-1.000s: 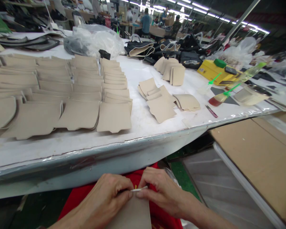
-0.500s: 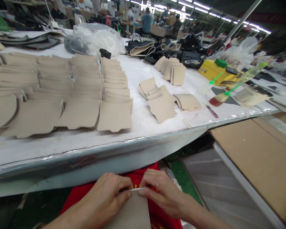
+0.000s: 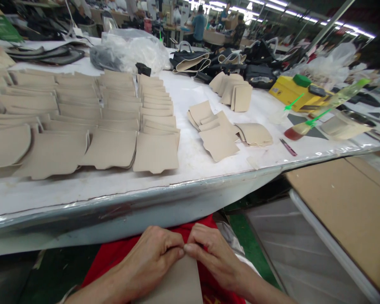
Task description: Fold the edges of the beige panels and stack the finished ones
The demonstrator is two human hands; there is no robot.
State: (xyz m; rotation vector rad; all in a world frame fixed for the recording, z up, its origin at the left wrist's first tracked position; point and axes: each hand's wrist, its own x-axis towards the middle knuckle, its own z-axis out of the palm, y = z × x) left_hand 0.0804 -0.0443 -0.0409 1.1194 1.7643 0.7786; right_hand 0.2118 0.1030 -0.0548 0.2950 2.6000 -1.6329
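A flat beige panel (image 3: 177, 283), leather-like, lies over the red cloth (image 3: 96, 264) on my lap. My left hand (image 3: 152, 257) pinches its far edge between thumb and fingers. Right beside it, my right hand (image 3: 210, 255) pinches the same edge, and the two thumb tips meet or nearly meet. The pinched edge itself is covered by my fingers. On the table ahead, rows of similar beige panels (image 3: 156, 152) lie in overlapping stacks, and a smaller loose group of beige pieces (image 3: 219, 141) is to their right.
The white-covered table (image 3: 114, 190) has its front edge just beyond my hands. On it are a yellow container (image 3: 299, 93), a bottle with reddish liquid (image 3: 296, 131), a pink cutter (image 3: 288, 147), clear plastic bags (image 3: 133, 48) and dark handbags (image 3: 190, 61). A brown board (image 3: 342, 202) stands at right.
My hands have drawn together along the panel's far edge, so the strip of pale edge between them is covered now. The view has shifted slightly.
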